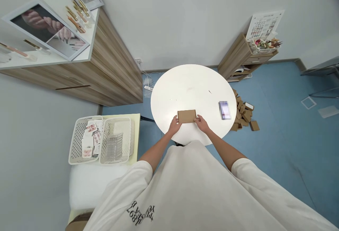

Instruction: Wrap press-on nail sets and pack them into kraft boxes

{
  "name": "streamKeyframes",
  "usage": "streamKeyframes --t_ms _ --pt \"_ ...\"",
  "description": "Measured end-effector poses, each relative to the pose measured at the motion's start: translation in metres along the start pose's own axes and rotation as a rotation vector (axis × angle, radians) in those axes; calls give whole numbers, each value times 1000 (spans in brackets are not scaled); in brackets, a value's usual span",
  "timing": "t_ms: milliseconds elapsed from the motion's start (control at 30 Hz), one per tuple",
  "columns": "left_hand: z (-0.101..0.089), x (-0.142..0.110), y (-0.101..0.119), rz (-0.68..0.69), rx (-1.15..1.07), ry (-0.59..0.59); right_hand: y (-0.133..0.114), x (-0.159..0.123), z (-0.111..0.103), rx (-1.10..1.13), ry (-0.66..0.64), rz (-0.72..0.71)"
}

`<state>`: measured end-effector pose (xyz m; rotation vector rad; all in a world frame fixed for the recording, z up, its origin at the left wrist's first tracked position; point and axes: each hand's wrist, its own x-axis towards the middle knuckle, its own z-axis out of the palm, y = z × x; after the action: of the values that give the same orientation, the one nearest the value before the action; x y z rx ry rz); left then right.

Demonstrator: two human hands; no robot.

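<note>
A small flat brown cardboard box (186, 116) lies near the front edge of a round white table (190, 89). My left hand (175, 125) grips the box's left end with curled fingers. My right hand (201, 123) holds its right end the same way. Both forearms reach in from below over my white shirt. A small purple-and-white card or packet (224, 110) lies on the table to the right of the box, apart from both hands.
Several small brown boxes (244, 112) are heaped on the blue floor right of the table. Two white mesh baskets (102, 140) with cards and clear packets sit on a low yellow surface at left. A wooden cabinet (111, 65) stands left, a low wooden shelf (238, 59) behind.
</note>
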<state>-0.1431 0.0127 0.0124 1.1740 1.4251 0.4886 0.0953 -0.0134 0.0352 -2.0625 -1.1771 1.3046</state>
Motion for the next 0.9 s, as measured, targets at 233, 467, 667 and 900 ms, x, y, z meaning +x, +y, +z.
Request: streamKeyframes --t_ms 233,467,667,900 --pt "-4 3 -3 -91 55 5 12 4 3 -81 18 40" --pt "-4 4 26 -34 -75 -27 -15 4 1 60 -79 -37" --pt "-7 -5 40 32 -24 37 -23 -4 0 109 -63 -95" --pt "13 -10 60 96 -12 44 -11 -8 -26 138 -39 -168"
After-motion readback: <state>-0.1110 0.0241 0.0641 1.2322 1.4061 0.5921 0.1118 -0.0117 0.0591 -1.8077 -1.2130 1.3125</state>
